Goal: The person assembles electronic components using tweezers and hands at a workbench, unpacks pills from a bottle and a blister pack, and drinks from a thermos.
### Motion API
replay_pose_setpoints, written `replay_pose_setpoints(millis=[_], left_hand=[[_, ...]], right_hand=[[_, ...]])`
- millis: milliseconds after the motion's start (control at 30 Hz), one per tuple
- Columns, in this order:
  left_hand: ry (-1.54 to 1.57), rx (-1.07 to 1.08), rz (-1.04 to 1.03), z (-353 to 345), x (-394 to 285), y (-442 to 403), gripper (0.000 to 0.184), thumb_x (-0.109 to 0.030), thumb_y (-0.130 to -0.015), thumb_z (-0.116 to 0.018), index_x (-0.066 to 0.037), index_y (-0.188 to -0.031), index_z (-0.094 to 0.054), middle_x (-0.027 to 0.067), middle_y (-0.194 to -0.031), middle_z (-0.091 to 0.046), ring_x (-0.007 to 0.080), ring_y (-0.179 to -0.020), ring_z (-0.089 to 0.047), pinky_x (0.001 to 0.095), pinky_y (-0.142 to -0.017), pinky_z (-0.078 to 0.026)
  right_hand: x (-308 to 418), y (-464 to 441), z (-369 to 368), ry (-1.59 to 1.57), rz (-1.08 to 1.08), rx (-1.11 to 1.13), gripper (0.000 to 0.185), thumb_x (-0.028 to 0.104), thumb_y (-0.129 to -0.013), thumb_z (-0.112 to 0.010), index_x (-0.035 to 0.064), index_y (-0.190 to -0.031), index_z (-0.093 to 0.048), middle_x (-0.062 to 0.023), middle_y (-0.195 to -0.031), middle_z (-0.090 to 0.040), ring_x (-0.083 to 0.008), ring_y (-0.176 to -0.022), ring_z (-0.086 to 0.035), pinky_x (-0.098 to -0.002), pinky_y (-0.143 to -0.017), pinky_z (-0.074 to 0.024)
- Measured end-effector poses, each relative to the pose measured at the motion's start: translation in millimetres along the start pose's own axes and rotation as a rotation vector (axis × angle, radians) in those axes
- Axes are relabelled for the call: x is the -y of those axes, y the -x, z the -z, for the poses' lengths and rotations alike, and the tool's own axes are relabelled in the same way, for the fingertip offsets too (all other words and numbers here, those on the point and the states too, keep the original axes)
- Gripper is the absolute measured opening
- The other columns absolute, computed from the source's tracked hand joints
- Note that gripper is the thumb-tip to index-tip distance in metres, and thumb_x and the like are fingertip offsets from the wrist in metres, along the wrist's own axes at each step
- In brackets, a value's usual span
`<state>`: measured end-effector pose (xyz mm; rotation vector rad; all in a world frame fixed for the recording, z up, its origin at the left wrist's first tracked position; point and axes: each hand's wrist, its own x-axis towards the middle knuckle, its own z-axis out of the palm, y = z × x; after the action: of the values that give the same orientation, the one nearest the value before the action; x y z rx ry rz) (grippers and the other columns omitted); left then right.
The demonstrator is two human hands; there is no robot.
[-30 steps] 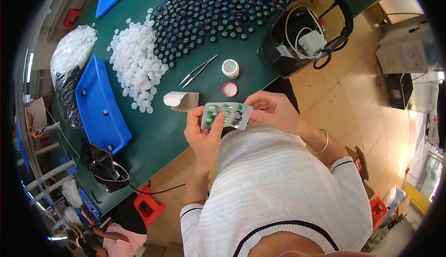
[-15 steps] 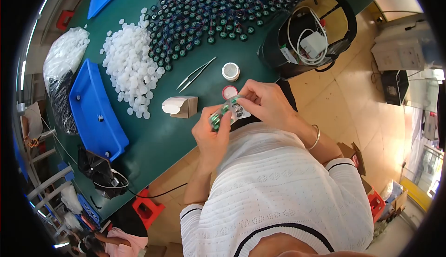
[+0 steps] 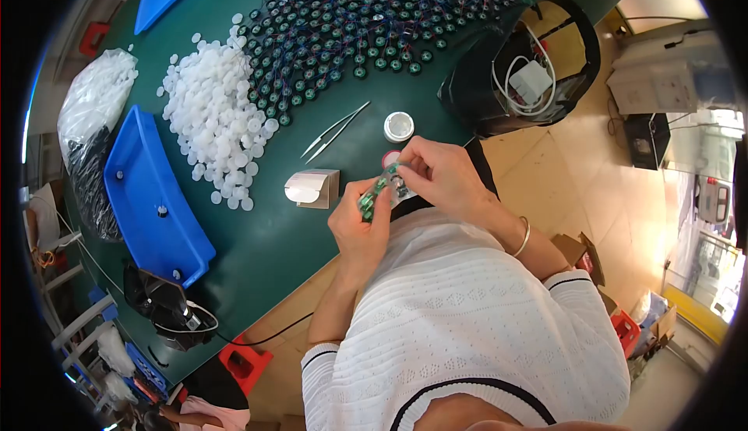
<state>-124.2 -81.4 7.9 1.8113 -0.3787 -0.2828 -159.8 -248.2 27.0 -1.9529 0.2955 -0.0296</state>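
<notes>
Close to my body, a blister pack (image 3: pixel 385 186) with green capsules is held between both hands. My left hand (image 3: pixel 360 220) pinches its left end, thumb on top. My right hand (image 3: pixel 440 172) closes on its upper right end, thumb and forefinger together; the fingers partly cover the pack. Just beyond, a red-rimmed white lid (image 3: pixel 391 158) is partly hidden behind my right hand. A small white jar (image 3: pixel 399 127) stands open farther out. To the left are a small carton (image 3: pixel 313 189) with a raised flap and metal tweezers (image 3: pixel 335 132) lying on the table.
White plastic discs (image 3: pixel 210 111) are heaped on the green table (image 3: pixel 269 256), beside a mass of wired round green parts (image 3: pixel 351 26). A blue tray (image 3: pixel 156 205) lies left. At right stands a black bag (image 3: pixel 491 92) with a white charger and cable. A person (image 3: pixel 210 411) sits at lower left.
The blister pack is tilted more steeply, showing less of its face. Both hands keep hold of it. The view has shifted slightly, so the table items appear displaced.
</notes>
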Motion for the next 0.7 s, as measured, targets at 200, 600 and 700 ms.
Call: replay_pose_setpoints(millis=[200, 600, 700], left_hand=[[-0.013, 0.05, 0.028, -1, -1, -4, 0.013, -0.009, -0.087, -0.065, 0.0, -0.096, -0.062, 0.0093, -0.077, -0.065, 0.0139, -0.065, -0.06, 0.0276, -0.06, -0.048], [-0.054, 0.04, -0.052, 0, 0, -8, 0.013, -0.006, -0.086, -0.065, 0.0, -0.097, -0.061, 0.0117, -0.081, -0.066, 0.019, -0.067, -0.063, 0.0293, -0.062, -0.049], [-0.072, 0.011, -0.085, 0, -3, -8, 0.014, -0.004, -0.085, -0.065, 0.0, -0.097, -0.061, 0.0115, -0.081, -0.066, 0.0194, -0.067, -0.064, 0.0286, -0.062, -0.05]], right_hand=[[-5, 0, -11, 0.181, 0.086, -0.11, 0.01, 0.007, -0.083, -0.065, 0.0037, -0.084, -0.056, -0.0038, -0.069, -0.058, -0.0116, -0.056, -0.056, -0.025, -0.051, -0.0437], [-5, -4, -14, 0.223, 0.152, -0.176, 0.011, 0.006, -0.083, -0.062, 0.0035, -0.086, -0.052, -0.01, -0.075, -0.059, -0.0263, -0.064, -0.059, -0.0345, -0.056, -0.0468], [-2, -5, -7, 0.027, 0.047, -0.132, 0.012, 0.008, -0.084, -0.067, 0.0026, -0.089, -0.058, -0.0051, -0.072, -0.061, -0.011, -0.058, -0.056, -0.0251, -0.054, -0.0443]])
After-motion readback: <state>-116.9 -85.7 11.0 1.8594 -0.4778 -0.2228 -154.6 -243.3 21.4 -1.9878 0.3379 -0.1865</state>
